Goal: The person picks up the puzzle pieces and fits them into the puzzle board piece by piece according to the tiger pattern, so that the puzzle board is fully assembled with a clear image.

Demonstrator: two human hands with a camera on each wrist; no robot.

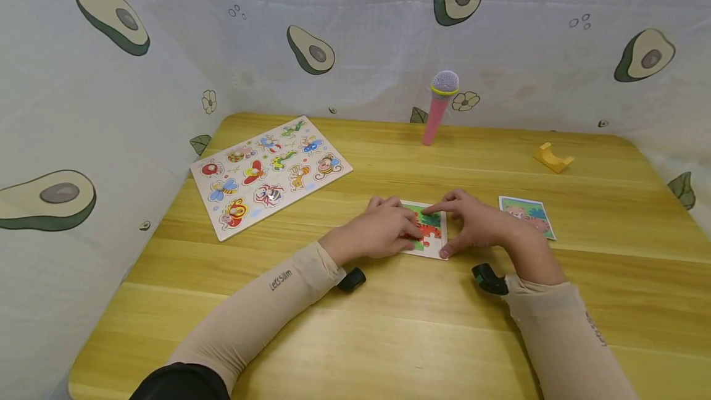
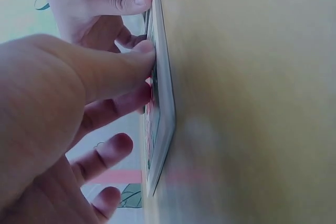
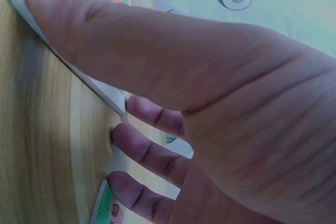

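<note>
A small square jigsaw puzzle (image 1: 436,248) with a pale frame lies flat on the table. Its picture has a red-orange striped animal on green, and bare white board shows at the lower right. From the left, my left hand (image 1: 386,227) rests over the puzzle; its thumb and index fingertips touch the surface in the left wrist view. My right hand (image 1: 480,221) spans the right side, thumb on the near corner and index finger on the green part. In the right wrist view its other fingers (image 3: 152,148) extend loosely beyond the edge. The left fingers hide part of the picture.
A picture card (image 1: 528,217) with pink animals lies right of my right hand. Back left is a large insect peg puzzle board (image 1: 272,171). A pink toy microphone (image 1: 436,116) stands at the back, and a yellow curved piece (image 1: 553,158) lies back right on the wooden table (image 1: 400,338).
</note>
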